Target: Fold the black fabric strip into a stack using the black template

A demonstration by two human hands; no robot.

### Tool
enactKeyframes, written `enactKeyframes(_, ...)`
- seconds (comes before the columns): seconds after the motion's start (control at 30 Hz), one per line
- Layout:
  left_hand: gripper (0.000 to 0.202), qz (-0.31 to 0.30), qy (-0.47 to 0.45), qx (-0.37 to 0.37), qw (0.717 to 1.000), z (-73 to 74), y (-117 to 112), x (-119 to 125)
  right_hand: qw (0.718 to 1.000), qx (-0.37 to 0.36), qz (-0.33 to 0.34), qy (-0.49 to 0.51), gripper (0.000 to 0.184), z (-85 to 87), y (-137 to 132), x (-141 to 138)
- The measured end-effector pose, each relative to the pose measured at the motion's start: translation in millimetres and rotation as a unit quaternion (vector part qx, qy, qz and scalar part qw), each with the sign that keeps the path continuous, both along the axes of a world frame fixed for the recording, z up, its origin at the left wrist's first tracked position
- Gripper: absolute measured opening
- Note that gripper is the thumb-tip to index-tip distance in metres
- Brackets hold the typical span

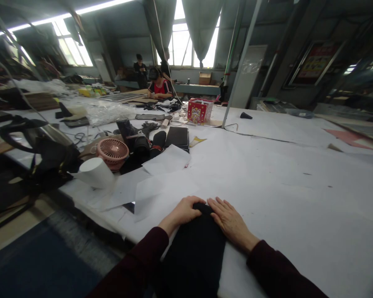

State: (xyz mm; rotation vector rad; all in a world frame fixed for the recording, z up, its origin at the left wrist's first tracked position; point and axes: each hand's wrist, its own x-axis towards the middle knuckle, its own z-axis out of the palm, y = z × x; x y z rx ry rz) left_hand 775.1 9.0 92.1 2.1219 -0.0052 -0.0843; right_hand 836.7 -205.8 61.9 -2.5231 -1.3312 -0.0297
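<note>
A piece of black fabric (194, 252) lies on the white paper-covered table (282, 186) near its front edge. My left hand (183, 212) rests on the fabric's far left corner with its fingers curled over the edge. My right hand (228, 220) lies flat on the fabric's far right part, fingers stretched out and together. Both arms wear dark red sleeves.
Loose white paper sheets (149, 182) lie to the left of my hands. Farther left stand a pink fan (112, 152), black items (143, 149) and a dark machine (40, 145). A red box (199, 111) sits at the back. People work at a far table (158, 85).
</note>
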Motion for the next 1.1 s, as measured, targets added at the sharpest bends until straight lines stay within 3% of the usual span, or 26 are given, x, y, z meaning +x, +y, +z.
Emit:
enactKeyframes(0.2, 0.061, -0.061, 0.048, -0.009, 0.997, 11.7, 14, 4, 1.000, -0.012, -0.005, 0.003, 0.049, 4.6, 1, -2)
enactKeyframes(0.4, 0.047, -0.004, -0.001, 0.015, 1.000, 5.5, 1, 2, 1.000, -0.003, -0.004, 0.000, 0.048, 2.8, 1, -1)
enactKeyframes(0.6, 0.062, 0.016, -0.026, -0.007, 1.000, 8.0, 7, -2, 1.000, -0.002, 0.001, -0.002, 0.049, 2.0, 0, -1)
enactKeyframes(0.7, 0.052, 0.034, -0.087, 0.003, 0.996, 11.2, 0, -2, 1.000, 0.002, 0.002, -0.005, 0.049, 0.1, 0, 0)
enactKeyframes(0.83, 0.041, 0.009, -0.065, -0.009, 0.998, 1.7, -6, -4, 1.000, -0.002, 0.003, 0.000, 0.049, 0.9, 0, 0)
enactKeyframes(0.97, 0.055, -0.009, -0.030, -0.040, 0.999, -4.2, 7, -6, 1.000, -0.009, -0.003, 0.004, 0.049, 5.3, 0, -2)
enactKeyframes(1.1, 0.068, -0.023, -0.004, -0.059, 0.998, 4.4, 11, -1, 1.000, -0.010, -0.004, 0.002, 0.049, 7.0, 1, -3)
